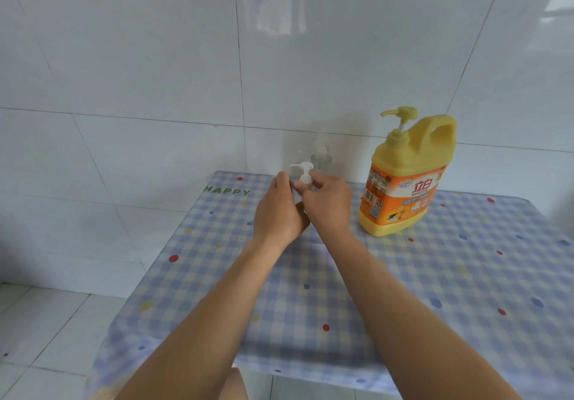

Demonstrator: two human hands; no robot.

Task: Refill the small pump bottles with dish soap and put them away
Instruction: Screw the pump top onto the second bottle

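A small clear pump bottle [302, 173] with a white pump head stands near the back of the table, mostly hidden by my hands. My left hand [278, 213] wraps around its body. My right hand [324, 204] pinches the collar just under the pump head. A second small clear pump bottle [321, 154] stands behind, close to the wall. The large yellow dish soap jug [403, 179], with an orange label, a handle and a yellow pump, stands upright to the right of my hands.
The table wears a blue checked cloth [435, 275] with coloured dots and the word HAPPY. White tiled wall [155, 73] runs right behind it. Tiled floor [46, 322] lies to the left, past the table's edge.
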